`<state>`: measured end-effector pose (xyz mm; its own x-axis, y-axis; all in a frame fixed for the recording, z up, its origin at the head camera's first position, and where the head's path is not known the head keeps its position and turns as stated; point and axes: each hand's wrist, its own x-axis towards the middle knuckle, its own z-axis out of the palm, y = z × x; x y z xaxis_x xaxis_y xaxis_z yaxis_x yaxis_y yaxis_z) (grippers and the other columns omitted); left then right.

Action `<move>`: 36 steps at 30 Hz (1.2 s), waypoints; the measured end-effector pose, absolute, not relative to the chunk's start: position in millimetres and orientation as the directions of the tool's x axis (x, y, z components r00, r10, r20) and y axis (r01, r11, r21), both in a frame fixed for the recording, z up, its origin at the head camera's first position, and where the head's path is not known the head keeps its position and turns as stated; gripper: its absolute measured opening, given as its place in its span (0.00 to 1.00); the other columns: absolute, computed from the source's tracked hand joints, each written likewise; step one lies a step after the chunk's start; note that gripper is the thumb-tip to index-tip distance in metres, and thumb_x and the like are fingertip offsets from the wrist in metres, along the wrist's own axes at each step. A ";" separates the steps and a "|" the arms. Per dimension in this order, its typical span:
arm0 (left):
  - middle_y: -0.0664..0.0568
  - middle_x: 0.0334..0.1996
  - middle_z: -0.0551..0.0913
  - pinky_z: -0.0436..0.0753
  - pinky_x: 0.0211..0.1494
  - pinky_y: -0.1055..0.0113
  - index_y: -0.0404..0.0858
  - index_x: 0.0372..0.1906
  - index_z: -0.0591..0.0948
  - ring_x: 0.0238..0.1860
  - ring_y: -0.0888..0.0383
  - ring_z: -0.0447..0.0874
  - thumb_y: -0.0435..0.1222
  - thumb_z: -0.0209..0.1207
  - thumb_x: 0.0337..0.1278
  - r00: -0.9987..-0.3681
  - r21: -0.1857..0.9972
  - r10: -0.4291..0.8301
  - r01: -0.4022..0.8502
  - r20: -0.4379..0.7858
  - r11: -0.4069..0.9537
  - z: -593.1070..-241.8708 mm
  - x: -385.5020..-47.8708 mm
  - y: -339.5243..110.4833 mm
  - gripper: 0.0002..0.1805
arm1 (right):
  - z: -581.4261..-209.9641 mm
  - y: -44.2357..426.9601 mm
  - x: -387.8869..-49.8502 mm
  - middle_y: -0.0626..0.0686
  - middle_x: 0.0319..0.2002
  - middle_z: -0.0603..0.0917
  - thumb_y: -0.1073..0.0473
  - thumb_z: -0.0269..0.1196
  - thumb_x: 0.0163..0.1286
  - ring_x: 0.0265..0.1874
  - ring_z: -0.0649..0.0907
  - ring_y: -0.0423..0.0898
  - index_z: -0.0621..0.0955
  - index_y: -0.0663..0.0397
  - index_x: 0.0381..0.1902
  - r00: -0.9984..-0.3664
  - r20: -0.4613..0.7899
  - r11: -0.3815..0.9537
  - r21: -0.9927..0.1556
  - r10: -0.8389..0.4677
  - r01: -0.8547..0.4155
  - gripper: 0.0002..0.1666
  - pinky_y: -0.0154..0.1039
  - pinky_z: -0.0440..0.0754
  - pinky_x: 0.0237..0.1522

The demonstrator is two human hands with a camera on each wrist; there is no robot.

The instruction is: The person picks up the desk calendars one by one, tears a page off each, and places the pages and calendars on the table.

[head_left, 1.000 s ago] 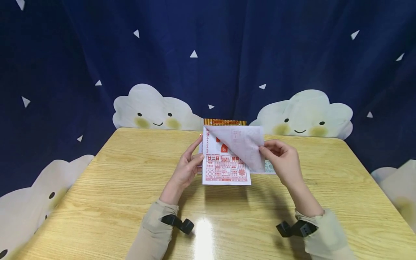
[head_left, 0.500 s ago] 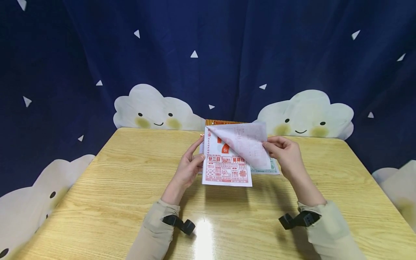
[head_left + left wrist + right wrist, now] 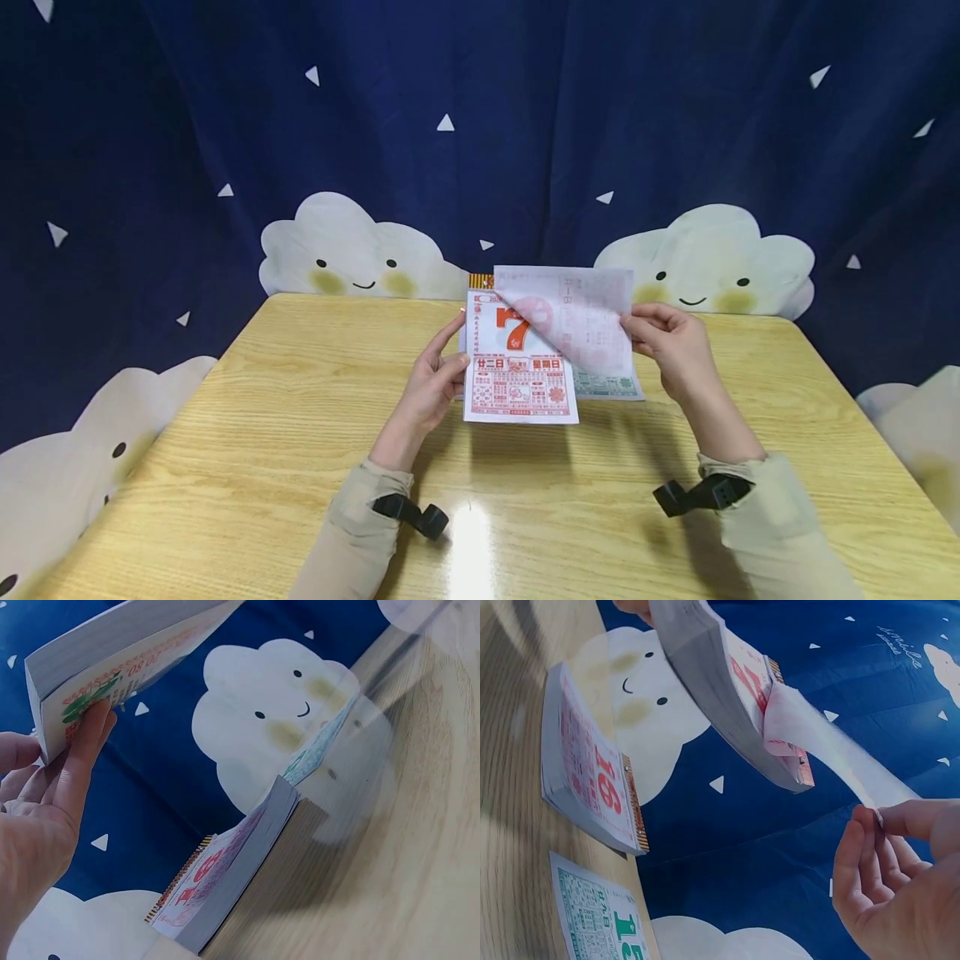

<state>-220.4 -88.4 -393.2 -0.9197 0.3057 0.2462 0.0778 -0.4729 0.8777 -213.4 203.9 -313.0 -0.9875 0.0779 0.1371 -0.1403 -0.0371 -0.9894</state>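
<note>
My left hand (image 3: 431,387) grips the left edge of a thick tear-off calendar (image 3: 521,396), thumb in front and fingers behind. The calendar is raised off the table and shows a red 7 on its front page. My right hand (image 3: 678,354) pinches the edge of its thin top sheet (image 3: 596,312), between thumb and fingertips. That sheet is folded diagonally up and to the right, pale back outward, covering most of the striped top band. In the right wrist view the sheet stretches from the calendar (image 3: 705,667) to the right hand (image 3: 892,877).
A second calendar pad (image 3: 585,757) showing a red 16 lies on the wooden table (image 3: 262,433), behind the raised one. Beside it lies a loose sheet with green print (image 3: 600,911), partly hidden in the head view. A dark blue curtain (image 3: 480,167) with clouds hangs behind the table.
My right hand has moved right and slightly up, drawing the sheet farther off the page. The red 7 has come into view. My left hand stays nearly still.
</note>
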 end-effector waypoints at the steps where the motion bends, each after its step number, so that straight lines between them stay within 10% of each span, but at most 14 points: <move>1: 0.53 0.29 0.86 0.82 0.27 0.71 0.41 0.70 0.53 0.25 0.61 0.84 0.23 0.42 0.60 -0.921 0.879 0.305 0.076 0.243 -0.471 -393.0 -220.5 -88.4 0.33 | -312.6 204.3 -214.0 0.40 0.23 0.83 0.67 0.61 0.59 0.23 0.81 0.34 0.79 0.53 0.31 -0.988 0.136 -0.023 -0.990 0.076 -0.138 0.03 0.25 0.80 0.26; 10: 0.52 0.30 0.86 0.83 0.28 0.68 0.41 0.70 0.53 0.27 0.59 0.84 0.23 0.43 0.59 -0.914 0.887 0.314 0.093 0.256 -0.452 -391.9 -220.8 -87.8 0.33 | -305.4 204.9 -218.6 0.41 0.24 0.79 0.62 0.61 0.60 0.24 0.80 0.34 0.79 0.45 0.28 -0.983 0.157 0.130 -0.981 0.100 -0.143 0.04 0.26 0.81 0.29; 36: 0.54 0.29 0.86 0.82 0.27 0.71 0.41 0.70 0.53 0.26 0.61 0.83 0.24 0.43 0.60 -0.923 0.892 0.301 0.086 0.239 -0.443 -391.4 -220.2 -88.0 0.33 | -293.6 211.7 -225.0 0.44 0.25 0.77 0.63 0.64 0.57 0.23 0.78 0.35 0.80 0.49 0.26 -0.969 0.167 -0.012 -0.985 0.180 -0.172 0.03 0.25 0.79 0.24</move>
<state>-220.2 -88.0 -391.4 -0.9232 0.3011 0.2389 0.0864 -0.4431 0.8923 -225.0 211.7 -293.6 -0.9693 0.1802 0.1671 -0.1721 -0.0120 -0.9850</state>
